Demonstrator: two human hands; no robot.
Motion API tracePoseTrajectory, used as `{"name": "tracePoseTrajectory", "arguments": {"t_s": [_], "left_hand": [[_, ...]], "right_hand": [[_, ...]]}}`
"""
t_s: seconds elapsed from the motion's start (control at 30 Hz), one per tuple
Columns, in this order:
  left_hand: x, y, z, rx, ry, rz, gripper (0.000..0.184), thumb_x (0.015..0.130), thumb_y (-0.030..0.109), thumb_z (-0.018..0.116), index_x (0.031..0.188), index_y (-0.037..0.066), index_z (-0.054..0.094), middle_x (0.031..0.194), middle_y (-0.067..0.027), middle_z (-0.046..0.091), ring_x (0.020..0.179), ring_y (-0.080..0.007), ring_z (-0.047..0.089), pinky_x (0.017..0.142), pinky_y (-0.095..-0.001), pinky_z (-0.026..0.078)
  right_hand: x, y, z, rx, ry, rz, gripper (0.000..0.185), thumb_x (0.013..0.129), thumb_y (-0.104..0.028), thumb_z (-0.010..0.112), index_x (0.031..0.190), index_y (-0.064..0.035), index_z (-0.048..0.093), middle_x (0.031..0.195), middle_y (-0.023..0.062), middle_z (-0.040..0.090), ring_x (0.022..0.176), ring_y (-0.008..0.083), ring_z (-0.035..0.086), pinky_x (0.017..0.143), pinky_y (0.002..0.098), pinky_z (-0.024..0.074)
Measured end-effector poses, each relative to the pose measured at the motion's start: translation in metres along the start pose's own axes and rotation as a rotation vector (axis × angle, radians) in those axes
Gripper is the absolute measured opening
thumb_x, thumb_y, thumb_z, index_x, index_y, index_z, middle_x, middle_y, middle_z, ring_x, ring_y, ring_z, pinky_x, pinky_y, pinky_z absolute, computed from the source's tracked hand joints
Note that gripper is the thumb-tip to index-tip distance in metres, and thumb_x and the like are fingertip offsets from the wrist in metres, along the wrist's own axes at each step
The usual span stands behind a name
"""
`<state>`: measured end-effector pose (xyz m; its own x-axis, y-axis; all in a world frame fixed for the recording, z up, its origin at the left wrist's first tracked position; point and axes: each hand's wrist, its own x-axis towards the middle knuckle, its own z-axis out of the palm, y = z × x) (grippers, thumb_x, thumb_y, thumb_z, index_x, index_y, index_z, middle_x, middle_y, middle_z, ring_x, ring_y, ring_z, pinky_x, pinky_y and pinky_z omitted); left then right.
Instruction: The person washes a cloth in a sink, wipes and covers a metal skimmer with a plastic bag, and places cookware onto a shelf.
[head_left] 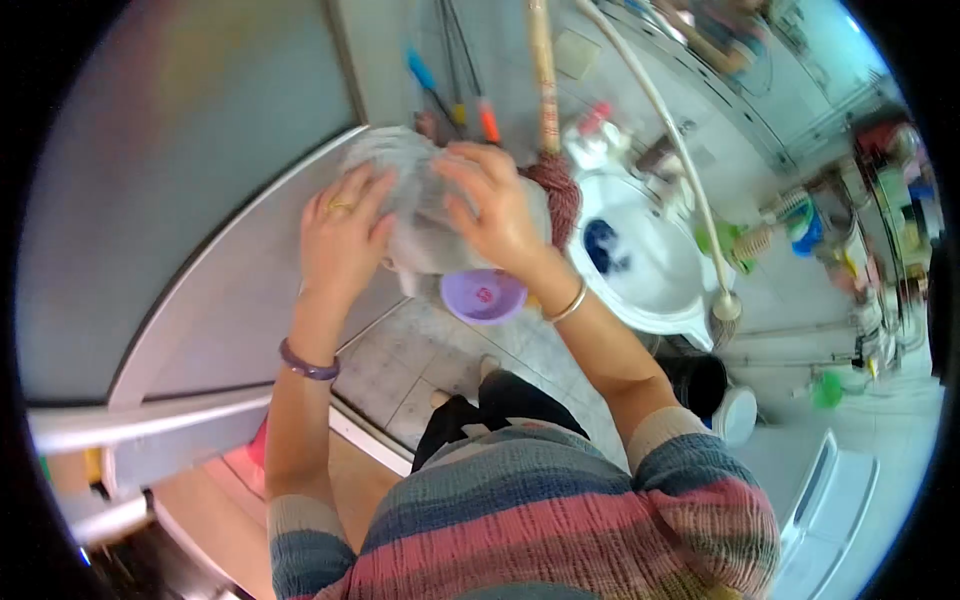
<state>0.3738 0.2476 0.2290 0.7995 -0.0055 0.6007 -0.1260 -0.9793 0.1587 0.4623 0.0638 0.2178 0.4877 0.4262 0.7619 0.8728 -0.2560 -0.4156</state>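
Your left hand (pixel 340 238) and right hand (pixel 498 215), both half-curled, are touching a crumpled, cloudy, see-through plastic bag (pixel 415 205), any grip being unclear.

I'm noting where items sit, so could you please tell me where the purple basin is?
In the head view, the purple basin is near the middle, just below the pale plastic bag and left of the white sink in the picture.
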Motion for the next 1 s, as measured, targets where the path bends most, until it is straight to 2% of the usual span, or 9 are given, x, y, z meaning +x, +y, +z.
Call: {"name": "tracePoseTrajectory", "arguments": {"t_s": [0.2,0.33,0.47,0.53,0.6,0.67,0.77,0.87,1.0], "left_hand": [[0.013,0.015,0.013,0.005,0.191,-0.064,0.030,0.075,0.012,0.061,0.105,0.011,0.062,0.114,-0.0088,0.054,0.103,-0.0275,0.049,0.089,-0.0390,0.036],[0.024,0.087,0.051,-0.221,0.227,-0.071,0.029,0.073,0.005,0.059,0.102,0.007,0.062,0.107,-0.0097,0.055,0.098,-0.0263,0.051,0.086,-0.0371,0.039],[0.044,0.175,0.139,-0.586,-0.208,-0.047,0.029,0.071,-0.001,0.058,0.100,0.005,0.062,0.105,-0.0108,0.055,0.094,-0.0244,0.053,0.080,-0.0340,0.042],[0.048,0.210,0.207,-0.804,-0.361,-0.135,0.029,0.072,0.001,0.060,0.101,0.004,0.061,0.106,-0.0107,0.055,0.091,-0.0233,0.054,0.080,-0.0325,0.042],[0.048,0.239,0.267,-1.063,-0.630,-0.408,0.032,0.076,0.005,0.061,0.108,0.004,0.058,0.110,-0.0098,0.054,0.094,-0.0202,0.055,0.081,-0.0304,0.042],[0.038,0.256,0.321,-1.319,-0.839,-0.890,0.037,0.081,0.013,0.060,0.117,0.007,0.054,0.117,-0.0077,0.052,0.102,-0.0170,0.050,0.088,-0.0303,0.039],[0.038,0.269,0.373,-1.241,-0.947,-1.108,0.050,0.083,0.027,0.058,0.128,0.010,0.044,0.127,-0.0092,0.044,0.113,-0.0207,0.043,0.090,-0.0356,0.037],[0.041,0.286,0.402,-1.212,-1.041,-1.295,0.069,0.083,0.039,0.055,0.139,0.017,0.023,0.141,-0.0124,0.026,0.126,-0.0269,0.028,0.091,-0.0514,0.033],[0.037,0.301,0.429,-1.238,-1.073,-1.617,0.076,0.083,0.054,0.049,0.141,0.020,0.014,0.143,-0.0090,0.023,0.128,-0.0312,0.025,0.090,-0.0609,0.030]], "right_hand": [[-0.186,0.141,-0.089,0.014,0.123,0.889,0.020,0.077,-0.003,0.057,0.097,-0.0040,0.061,0.092,0.0141,0.061,0.089,0.0305,0.057,0.077,0.0331,0.0461],[-0.288,0.266,-0.143,-0.311,-0.108,1.223,0.036,0.077,-0.020,0.061,0.110,-0.0073,0.057,0.096,0.0152,0.061,0.090,0.0283,0.058,0.081,0.0350,0.0454],[-0.324,0.345,-0.129,-0.610,-0.178,1.405,0.050,0.076,-0.032,0.058,0.122,-0.0131,0.048,0.116,0.0223,0.046,0.104,0.0373,0.048,0.087,0.0393,0.0414],[-0.340,0.361,-0.097,-0.866,-0.701,1.316,0.052,0.075,-0.032,0.057,0.122,-0.0127,0.046,0.118,0.0232,0.044,0.104,0.0380,0.046,0.088,0.0434,0.0402],[-0.318,0.343,-0.109,-0.653,-0.844,1.033,0.040,0.076,-0.019,0.057,0.114,-0.0113,0.053,0.106,0.0216,0.050,0.096,0.0359,0.050,0.079,0.0451,0.0430],[-0.331,0.353,-0.132,-0.647,-0.627,0.867,0.035,0.075,-0.014,0.055,0.110,-0.0076,0.055,0.098,0.0211,0.052,0.092,0.0351,0.051,0.076,0.0448,0.0439],[-0.334,0.374,-0.143,-0.622,-0.477,1.328,0.046,0.065,-0.019,0.068,0.106,-0.0068,0.053,0.102,0.0260,0.050,0.094,0.0386,0.050,0.080,0.0433,0.0445],[-0.353,0.362,-0.147,-0.518,-0.675,0.925,0.040,0.071,-0.006,0.058,0.110,-0.0052,0.053,0.096,0.0233,0.055,0.096,0.0389,0.052,0.081,0.0433,0.0446],[-0.355,0.385,-0.164,-0.183,-0.414,1.239,0.040,0.071,0.001,0.052,0.111,-0.0032,0.054,0.100,0.0162,0.058,0.094,0.0280,0.056,0.082,0.0368,0.0456]]}}
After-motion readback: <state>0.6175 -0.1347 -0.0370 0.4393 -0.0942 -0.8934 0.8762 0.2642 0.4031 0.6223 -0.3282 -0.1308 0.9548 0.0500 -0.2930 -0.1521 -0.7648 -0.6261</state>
